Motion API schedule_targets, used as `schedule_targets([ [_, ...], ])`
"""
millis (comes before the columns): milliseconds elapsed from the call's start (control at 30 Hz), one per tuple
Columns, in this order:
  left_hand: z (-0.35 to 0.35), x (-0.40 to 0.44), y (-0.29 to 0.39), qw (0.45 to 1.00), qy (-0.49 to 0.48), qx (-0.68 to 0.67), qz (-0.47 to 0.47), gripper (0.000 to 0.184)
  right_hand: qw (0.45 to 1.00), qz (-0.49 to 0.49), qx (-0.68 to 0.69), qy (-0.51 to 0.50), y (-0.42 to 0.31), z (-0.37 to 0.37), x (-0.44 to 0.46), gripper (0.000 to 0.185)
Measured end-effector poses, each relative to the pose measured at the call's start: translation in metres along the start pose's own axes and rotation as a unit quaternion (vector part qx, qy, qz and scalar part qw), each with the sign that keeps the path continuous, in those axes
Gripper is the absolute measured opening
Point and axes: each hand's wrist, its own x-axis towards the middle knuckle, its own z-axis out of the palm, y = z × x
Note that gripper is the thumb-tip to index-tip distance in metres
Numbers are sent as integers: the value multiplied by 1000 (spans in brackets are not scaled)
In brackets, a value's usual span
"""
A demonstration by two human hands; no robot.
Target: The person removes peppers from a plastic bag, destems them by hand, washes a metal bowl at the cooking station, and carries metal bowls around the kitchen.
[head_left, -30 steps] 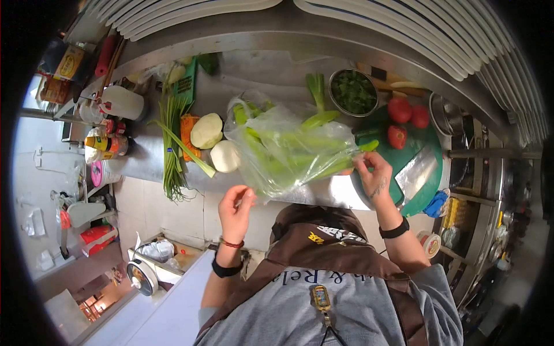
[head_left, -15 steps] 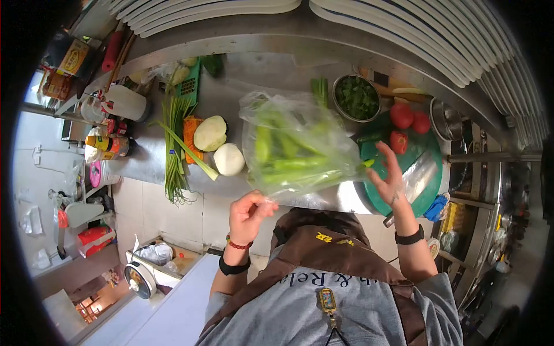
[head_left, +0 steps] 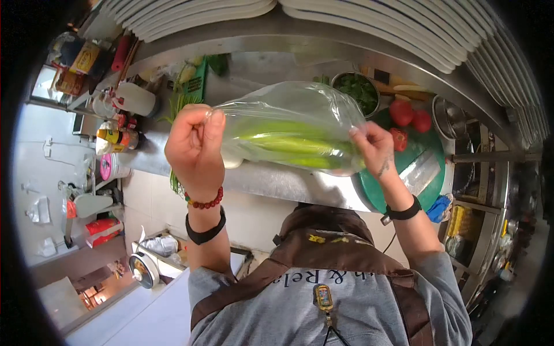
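A clear plastic bag point(head_left: 283, 104) is stretched between my two hands above the steel counter. Long green vegetables point(head_left: 294, 144) lie inside it. My left hand point(head_left: 196, 144) pinches the bag's left end between thumb and fingers, raised close to the camera. At the bag's right end, my right hand point(head_left: 378, 149) grips the plastic, beside the green round cutting board point(head_left: 375, 187). A white peeled vegetable point(head_left: 232, 160) is mostly hidden behind the bag. Thin green stalks point(head_left: 176, 106) are partly covered by my left hand.
Red tomatoes point(head_left: 401, 112) and a cleaver point(head_left: 420, 172) rest on the board. Behind it stands a metal bowl of leafy greens point(head_left: 356, 91). Steel bowls point(head_left: 449, 117) are at the right. Bottles point(head_left: 134, 99) stand left; stacked white plates point(head_left: 369, 26) line the shelf above.
My left hand has risen up and left, pulling the bag out long. My right hand, open half a second ago, has closed on the bag's right end. The bag has lifted off the counter.
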Motion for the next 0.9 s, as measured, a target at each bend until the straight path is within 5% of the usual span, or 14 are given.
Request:
schedule_targets([
  [67,8,16,12,983,-57,63,160,6,993,-72,43,87,1,-7,12,20],
  [100,14,22,14,981,-21,111,159,9,991,-89,21,96,2,-11,16,27],
  [200,34,36,-14,990,7,-11,-137,15,985,-116,-40,124,12,-8,3,67],
  [233,46,33,4,986,24,-21,-163,16,983,-124,-133,-17,31,-13,-5,94],
  [333,78,17,19,983,-76,-82,-143,15,965,-115,-228,-54,81,2,-1,48],
  [367,69,13,1,977,-110,-95,-153,20,985,-33,-168,-21,85,1,-6,38],
  [433,63,7,-15,995,-61,-54,-64,48,991,111,-45,54,61,-1,10,19],
  [467,57,-1,-22,999,-38,-30,-23,62,992,107,-20,58,55,-2,13,16],
  [500,39,-21,-34,992,-83,13,-98,96,992,105,5,64,50,-3,14,14],
  [633,-6,-147,-152,930,-208,241,-183,58,994,62,85,24,25,-10,17,13],
  [700,-6,-160,-163,896,-133,190,-379,25,995,38,90,-28,19,-13,15,14],
  [800,-7,-127,-134,929,-39,267,-253,19,998,-54,25,24,19,-17,11,17],
  [900,2,-52,-42,963,40,112,-243,16,996,-65,-20,56,12,-39,8,20],
])
